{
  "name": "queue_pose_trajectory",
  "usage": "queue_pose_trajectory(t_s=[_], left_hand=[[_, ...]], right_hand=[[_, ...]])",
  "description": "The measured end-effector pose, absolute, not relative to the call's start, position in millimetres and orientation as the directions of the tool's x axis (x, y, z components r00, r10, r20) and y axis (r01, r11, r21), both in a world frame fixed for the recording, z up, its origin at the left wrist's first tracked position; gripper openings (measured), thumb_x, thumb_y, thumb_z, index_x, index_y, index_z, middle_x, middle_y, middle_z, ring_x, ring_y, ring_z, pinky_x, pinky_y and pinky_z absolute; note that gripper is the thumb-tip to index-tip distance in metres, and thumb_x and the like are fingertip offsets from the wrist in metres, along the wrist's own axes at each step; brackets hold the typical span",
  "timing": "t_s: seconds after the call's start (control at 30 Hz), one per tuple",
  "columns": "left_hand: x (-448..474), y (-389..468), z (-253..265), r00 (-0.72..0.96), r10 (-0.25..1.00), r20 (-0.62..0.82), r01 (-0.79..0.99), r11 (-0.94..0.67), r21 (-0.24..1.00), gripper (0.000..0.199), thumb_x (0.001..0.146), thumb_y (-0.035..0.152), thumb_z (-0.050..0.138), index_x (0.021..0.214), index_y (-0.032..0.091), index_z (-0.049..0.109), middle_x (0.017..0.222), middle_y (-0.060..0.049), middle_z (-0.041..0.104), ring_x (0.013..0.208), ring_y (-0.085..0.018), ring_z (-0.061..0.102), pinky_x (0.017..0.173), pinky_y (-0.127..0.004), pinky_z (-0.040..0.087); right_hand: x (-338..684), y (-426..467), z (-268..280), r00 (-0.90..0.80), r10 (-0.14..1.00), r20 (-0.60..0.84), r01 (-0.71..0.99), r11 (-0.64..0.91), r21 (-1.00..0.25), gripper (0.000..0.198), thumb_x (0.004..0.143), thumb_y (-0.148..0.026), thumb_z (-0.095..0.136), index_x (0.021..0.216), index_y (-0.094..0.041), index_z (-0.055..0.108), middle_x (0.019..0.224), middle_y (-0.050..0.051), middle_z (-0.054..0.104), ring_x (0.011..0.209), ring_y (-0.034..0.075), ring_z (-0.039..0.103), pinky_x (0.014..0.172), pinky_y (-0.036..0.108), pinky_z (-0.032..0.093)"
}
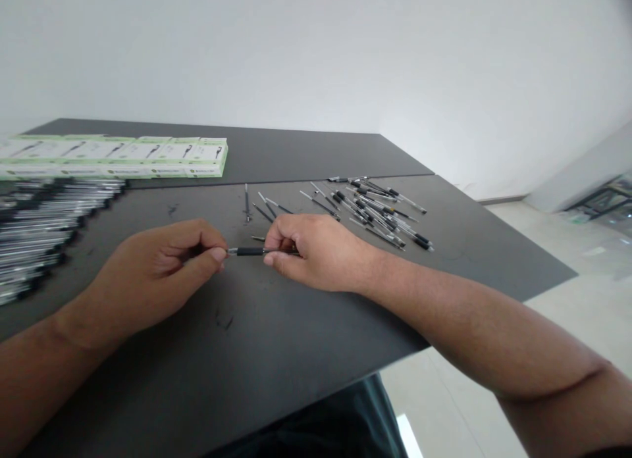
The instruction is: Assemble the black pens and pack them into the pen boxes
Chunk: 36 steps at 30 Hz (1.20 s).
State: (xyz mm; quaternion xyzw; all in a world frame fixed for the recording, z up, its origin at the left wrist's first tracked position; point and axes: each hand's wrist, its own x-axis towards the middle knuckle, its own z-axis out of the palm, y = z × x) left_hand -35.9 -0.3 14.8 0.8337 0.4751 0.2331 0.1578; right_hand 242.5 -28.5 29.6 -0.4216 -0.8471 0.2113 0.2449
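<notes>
Between my two hands a pen [250, 252] with a black grip lies level, just above the table. My left hand [162, 270] pinches its clear end between thumb and forefinger. The fingers of my right hand [316, 251] are closed on the other end, where a thin dark length shows; they hide part of it. Just beyond my right hand lie a few loose pen refills [264, 211] and a small metal tip [257, 238].
A loose pile of pen parts [375, 211] lies to the right. Many pens [44, 228] are laid in a row at the left. Behind them stand several white and green boxes [162, 158] side by side. The dark table [222, 379] ends at the right and front.
</notes>
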Motion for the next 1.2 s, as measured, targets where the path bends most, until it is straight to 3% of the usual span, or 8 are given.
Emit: queue_pose_trajectory(t_s=[0.13, 0.27, 0.43, 0.6, 0.77, 0.93, 1.1, 1.2], left_hand=[[-36.4, 0.4, 14.6, 0.459, 0.852, 0.250, 0.704, -0.521, 0.483, 0.035, 0.095, 0.055, 0.057, 0.082, 0.025, 0.071, 0.073, 0.001, 0.074, 0.070, -0.022, 0.069, 0.067, -0.032, 0.048], [-34.6, 1.2, 15.1, 0.451, 0.857, 0.248, 0.711, -0.513, 0.481, 0.037, 0.094, 0.056, 0.056, 0.082, 0.026, 0.072, 0.072, 0.002, 0.075, 0.069, -0.021, 0.069, 0.066, -0.030, 0.048], [-33.9, 3.5, 12.0, 0.467, 0.836, 0.287, 0.691, -0.548, 0.472, 0.040, 0.091, 0.059, 0.052, 0.076, 0.027, 0.072, 0.068, 0.004, 0.073, 0.064, -0.020, 0.068, 0.062, -0.029, 0.047], [-35.8, 4.3, 8.5, 0.455, 0.846, 0.278, 0.703, -0.532, 0.471, 0.040, 0.092, 0.059, 0.053, 0.080, 0.027, 0.073, 0.070, 0.004, 0.074, 0.064, -0.020, 0.069, 0.061, -0.029, 0.047], [-37.2, 5.0, 7.2, 0.479, 0.830, 0.285, 0.691, -0.557, 0.461, 0.040, 0.093, 0.058, 0.053, 0.079, 0.027, 0.073, 0.069, 0.004, 0.073, 0.064, -0.020, 0.070, 0.061, -0.030, 0.047], [-36.7, 5.1, 8.5, 0.483, 0.831, 0.278, 0.686, -0.556, 0.469, 0.040, 0.094, 0.058, 0.052, 0.078, 0.027, 0.072, 0.066, 0.005, 0.072, 0.061, -0.019, 0.068, 0.060, -0.029, 0.046], [-34.2, 3.0, 9.9, 0.483, 0.830, 0.279, 0.691, -0.557, 0.460, 0.041, 0.090, 0.059, 0.052, 0.075, 0.028, 0.072, 0.064, 0.005, 0.072, 0.059, -0.019, 0.067, 0.058, -0.029, 0.046], [-34.1, 2.5, 9.5, 0.471, 0.838, 0.275, 0.704, -0.545, 0.456, 0.042, 0.091, 0.060, 0.052, 0.076, 0.028, 0.073, 0.066, 0.005, 0.074, 0.061, -0.019, 0.069, 0.059, -0.029, 0.046]], right_hand=[[241.9, -27.5, 30.1, -0.562, 0.797, 0.222, 0.634, 0.587, -0.503, 0.016, 0.112, -0.029, 0.064, 0.106, -0.020, 0.076, 0.102, 0.005, 0.080, 0.095, 0.019, 0.070, 0.085, 0.031, 0.046], [241.3, -27.0, 30.0, -0.528, 0.820, 0.220, 0.631, 0.553, -0.544, 0.014, 0.109, -0.033, 0.071, 0.110, -0.019, 0.074, 0.100, 0.003, 0.079, 0.089, 0.018, 0.068, 0.080, 0.029, 0.044], [242.2, -26.5, 29.1, -0.566, 0.796, 0.214, 0.648, 0.591, -0.480, 0.020, 0.115, -0.031, 0.062, 0.106, -0.018, 0.075, 0.101, 0.006, 0.078, 0.094, 0.019, 0.068, 0.084, 0.030, 0.043], [243.8, -25.6, 26.9, -0.545, 0.807, 0.228, 0.613, 0.568, -0.549, 0.015, 0.106, -0.034, 0.075, 0.109, -0.019, 0.073, 0.098, 0.002, 0.077, 0.086, 0.017, 0.066, 0.079, 0.028, 0.043], [242.5, -24.6, 28.2, -0.585, 0.785, 0.202, 0.645, 0.602, -0.471, 0.020, 0.115, -0.030, 0.062, 0.106, -0.018, 0.075, 0.103, 0.006, 0.079, 0.095, 0.019, 0.068, 0.085, 0.031, 0.043], [241.8, -24.9, 28.3, -0.557, 0.806, 0.202, 0.640, 0.572, -0.513, 0.015, 0.110, -0.034, 0.071, 0.110, -0.019, 0.074, 0.100, 0.003, 0.078, 0.088, 0.017, 0.067, 0.080, 0.029, 0.042], [242.4, -23.9, 27.7, -0.591, 0.780, 0.205, 0.644, 0.609, -0.462, 0.024, 0.116, -0.033, 0.061, 0.106, -0.018, 0.075, 0.099, 0.005, 0.077, 0.091, 0.019, 0.067, 0.083, 0.031, 0.042], [243.1, -23.8, 26.9, -0.584, 0.782, 0.220, 0.622, 0.605, -0.497, 0.018, 0.111, -0.035, 0.069, 0.108, -0.018, 0.075, 0.099, 0.004, 0.078, 0.088, 0.018, 0.067, 0.080, 0.029, 0.042]])
